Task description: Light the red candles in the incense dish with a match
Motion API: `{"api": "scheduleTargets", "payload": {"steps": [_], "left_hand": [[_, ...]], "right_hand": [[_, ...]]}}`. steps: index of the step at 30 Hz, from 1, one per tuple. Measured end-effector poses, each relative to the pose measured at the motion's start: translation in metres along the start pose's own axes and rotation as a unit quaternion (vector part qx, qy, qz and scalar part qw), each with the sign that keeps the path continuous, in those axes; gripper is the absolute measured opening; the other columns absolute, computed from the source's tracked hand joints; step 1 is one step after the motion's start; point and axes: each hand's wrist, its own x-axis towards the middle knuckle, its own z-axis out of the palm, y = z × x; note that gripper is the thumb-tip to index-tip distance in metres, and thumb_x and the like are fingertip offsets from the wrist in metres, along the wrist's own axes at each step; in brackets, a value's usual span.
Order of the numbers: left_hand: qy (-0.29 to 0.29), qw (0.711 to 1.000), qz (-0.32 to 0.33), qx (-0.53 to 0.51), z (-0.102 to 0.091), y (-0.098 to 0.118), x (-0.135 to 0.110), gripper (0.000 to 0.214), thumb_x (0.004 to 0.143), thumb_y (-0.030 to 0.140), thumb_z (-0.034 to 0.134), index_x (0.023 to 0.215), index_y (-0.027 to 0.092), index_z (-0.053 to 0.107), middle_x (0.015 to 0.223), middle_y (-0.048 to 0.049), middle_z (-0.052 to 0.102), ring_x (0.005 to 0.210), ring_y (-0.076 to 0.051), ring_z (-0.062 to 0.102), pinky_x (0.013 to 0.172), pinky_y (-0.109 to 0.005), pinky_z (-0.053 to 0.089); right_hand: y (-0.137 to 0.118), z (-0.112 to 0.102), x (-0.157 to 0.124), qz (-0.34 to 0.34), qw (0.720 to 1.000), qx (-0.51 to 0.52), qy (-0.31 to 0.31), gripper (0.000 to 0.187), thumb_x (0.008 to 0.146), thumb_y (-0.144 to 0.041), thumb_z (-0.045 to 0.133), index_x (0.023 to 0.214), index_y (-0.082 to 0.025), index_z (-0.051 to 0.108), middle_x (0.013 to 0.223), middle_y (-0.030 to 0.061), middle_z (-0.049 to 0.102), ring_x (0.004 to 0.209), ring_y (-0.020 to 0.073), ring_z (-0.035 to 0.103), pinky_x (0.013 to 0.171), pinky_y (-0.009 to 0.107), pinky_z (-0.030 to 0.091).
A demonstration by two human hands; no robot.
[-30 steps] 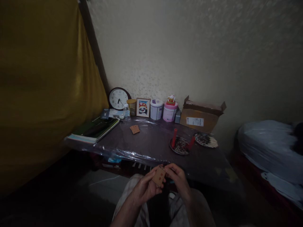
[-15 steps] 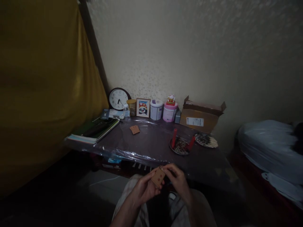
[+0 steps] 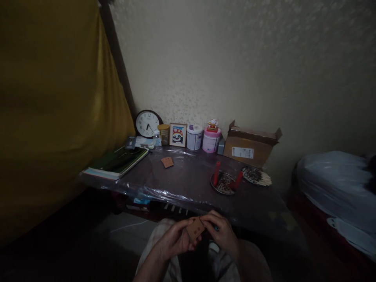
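Observation:
Above my lap, my left hand [image 3: 178,237] is closed around a small flat brown card [image 3: 195,230] with dark round marks on its face. The card is tilted, its marked side towards me. My right hand [image 3: 221,232] is also closed, thumb and finger pinched at the card's upper right corner. A small green thing [image 3: 216,227] shows among the right fingers; its kind cannot be made out. A similar brown piece [image 3: 167,162] with marks lies on the table, beyond both hands.
On the plastic-covered table [image 3: 182,174] stand red candles [image 3: 216,174] in a metal dish [image 3: 221,191], a plate of cotton swabs [image 3: 258,177], a cardboard box [image 3: 249,147], tubs [image 3: 194,139], a framed panda picture [image 3: 178,135], a clock [image 3: 147,124] and books [image 3: 117,162]. A yellow curtain [image 3: 58,98] hangs left.
Both hands and the card have dropped slightly in the view. The card has turned a little, and a bit of green now shows among the right fingers.

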Motion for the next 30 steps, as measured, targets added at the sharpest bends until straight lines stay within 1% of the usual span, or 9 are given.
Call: {"api": "scheduleTargets", "payload": {"steps": [3, 8, 13, 17, 19, 26, 30], "left_hand": [[0.0, 1.0, -0.008, 0.006, 0.0019, 0.0004, -0.0016, 0.028, 0.083, 0.024, 0.047, 0.094, 0.014, 0.071, 0.071, -0.0057, 0.072, 0.06, -0.015, 0.06, 0.059, -0.026, 0.037], [0.003, 1.0, -0.016, 0.014, 0.0007, -0.0002, 0.0001, 0.029, 0.083, 0.024, 0.049, 0.098, 0.013, 0.07, 0.073, -0.0071, 0.073, 0.057, -0.014, 0.061, 0.054, -0.025, 0.037], [-0.001, 1.0, -0.015, 0.018, -0.0013, 0.0002, 0.0005, 0.032, 0.082, 0.021, 0.049, 0.107, 0.014, 0.068, 0.083, -0.0085, 0.075, 0.056, -0.014, 0.062, 0.054, -0.026, 0.039], [-0.008, 1.0, -0.01, 0.021, 0.0024, 0.0019, -0.0022, 0.039, 0.082, 0.017, 0.049, 0.117, 0.019, 0.063, 0.085, -0.0067, 0.076, 0.057, -0.015, 0.063, 0.057, -0.028, 0.042], [-0.011, 1.0, -0.005, 0.022, 0.0051, 0.0025, -0.0026, 0.041, 0.081, 0.016, 0.049, 0.12, 0.021, 0.062, 0.085, -0.006, 0.076, 0.057, -0.015, 0.062, 0.056, -0.027, 0.042], [-0.026, 0.999, -0.008, 0.031, 0.0067, 0.0028, 0.0011, 0.04, 0.081, 0.016, 0.049, 0.119, 0.018, 0.062, 0.089, -0.008, 0.075, 0.055, -0.013, 0.062, 0.053, -0.025, 0.042], [-0.036, 0.999, 0.004, 0.038, 0.003, 0.0013, 0.0027, 0.039, 0.081, 0.017, 0.049, 0.118, 0.014, 0.062, 0.084, -0.0089, 0.074, 0.055, -0.013, 0.061, 0.053, -0.024, 0.042]], "right_hand": [[0.0013, -0.0004, -0.0012, 0.007, 1.0, -0.014, -0.006, 0.014, 0.086, -0.019, 0.056, 0.081, -0.021, 0.069, 0.078, 0.0011, 0.063, 0.076, 0.015, 0.062, 0.07, 0.025, 0.046], [0.0048, -0.0002, -0.0021, 0.02, 1.0, -0.012, -0.008, 0.012, 0.082, -0.014, 0.059, 0.073, -0.02, 0.064, 0.074, -0.0006, 0.061, 0.072, 0.0143, 0.06, 0.067, 0.024, 0.045], [0.0066, -0.0001, -0.003, 0.021, 1.0, -0.01, -0.006, 0.012, 0.083, -0.014, 0.058, 0.074, -0.021, 0.062, 0.076, -0.0012, 0.061, 0.073, 0.0142, 0.059, 0.068, 0.024, 0.044], [0.0054, -0.0016, -0.0045, 0.015, 1.0, -0.004, -0.018, 0.013, 0.085, -0.016, 0.055, 0.075, -0.021, 0.06, 0.077, -0.0013, 0.06, 0.075, 0.0142, 0.058, 0.07, 0.024, 0.044], [0.0057, -0.0021, -0.0051, 0.011, 1.0, -0.003, -0.024, 0.012, 0.086, -0.017, 0.055, 0.075, -0.021, 0.059, 0.078, -0.001, 0.06, 0.076, 0.0144, 0.058, 0.071, 0.024, 0.044], [0.0071, -0.0029, -0.0054, 0.005, 1.0, -0.009, -0.025, 0.013, 0.086, -0.019, 0.051, 0.074, -0.021, 0.055, 0.077, -0.0004, 0.057, 0.074, 0.0148, 0.057, 0.07, 0.025, 0.043], [0.0094, -0.0049, -0.0057, 0.007, 1.0, -0.01, -0.021, 0.014, 0.087, -0.023, 0.049, 0.074, -0.021, 0.054, 0.077, 0.0005, 0.057, 0.075, 0.0156, 0.056, 0.07, 0.027, 0.044]]}}
